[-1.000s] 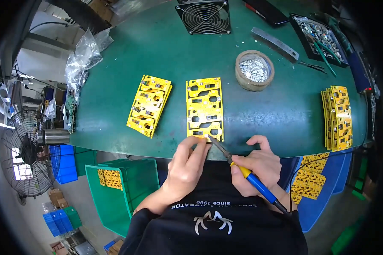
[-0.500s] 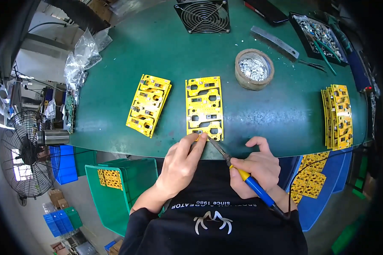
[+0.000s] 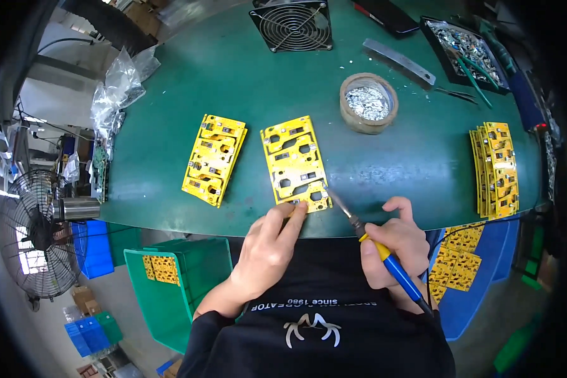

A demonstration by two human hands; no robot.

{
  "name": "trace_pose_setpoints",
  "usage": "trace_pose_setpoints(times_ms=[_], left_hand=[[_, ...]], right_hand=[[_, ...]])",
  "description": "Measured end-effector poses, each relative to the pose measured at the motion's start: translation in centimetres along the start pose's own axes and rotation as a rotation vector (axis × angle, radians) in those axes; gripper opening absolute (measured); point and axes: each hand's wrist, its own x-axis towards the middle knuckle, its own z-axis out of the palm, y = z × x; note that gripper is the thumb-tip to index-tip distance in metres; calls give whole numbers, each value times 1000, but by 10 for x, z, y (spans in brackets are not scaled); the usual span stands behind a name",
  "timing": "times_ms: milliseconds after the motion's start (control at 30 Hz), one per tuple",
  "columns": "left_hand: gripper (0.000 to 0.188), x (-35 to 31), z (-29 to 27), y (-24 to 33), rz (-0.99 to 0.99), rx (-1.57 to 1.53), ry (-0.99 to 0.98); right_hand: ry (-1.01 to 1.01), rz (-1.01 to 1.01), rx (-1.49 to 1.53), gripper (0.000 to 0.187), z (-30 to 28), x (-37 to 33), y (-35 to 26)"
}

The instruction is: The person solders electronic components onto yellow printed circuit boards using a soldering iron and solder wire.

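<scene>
A yellow circuit board panel point(image 3: 295, 165) with cut-outs and small dark parts lies on the green table, tilted slightly to the left. The thumb and fingers of my left hand point(image 3: 264, 255) are closed on its near edge. In my right hand point(image 3: 397, 249) is a soldering iron point(image 3: 402, 281) with a blue and yellow handle, its forefinger sticking out to one side. The metal tip points at the panel's lower right edge; whether it touches cannot be made out. Left of the panel sits another small stack of yellow boards point(image 3: 213, 157).
A round pot of silvery scraps point(image 3: 369, 129), a metal ruler point(image 3: 399, 61), tweezers point(image 3: 457, 94) and a black parts tray point(image 3: 450, 70) lie beyond. A fan point(image 3: 292, 26) stands at the back. More yellow boards point(image 3: 503, 170) stand right; green point(image 3: 208, 264) and blue point(image 3: 463, 315) bins flank me.
The panel has turned, its far end swinging left. My right hand and the soldering iron have moved right, taking the tip from beside my left fingertips to the panel's right edge.
</scene>
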Motion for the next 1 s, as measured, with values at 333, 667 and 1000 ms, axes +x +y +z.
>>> trace_pose_setpoints(times_ms=[333,667,1000], left_hand=[[26,37,-5,6,-21,-374,132],[21,85,-9,-46,20,-151,-63],[18,38,-20,-38,-354,-201,36]], right_hand=[[112,21,-24,17,-6,-5,3],[113,47,-60,18,-6,-6,4],[110,85,-42,18,2,-5,1]])
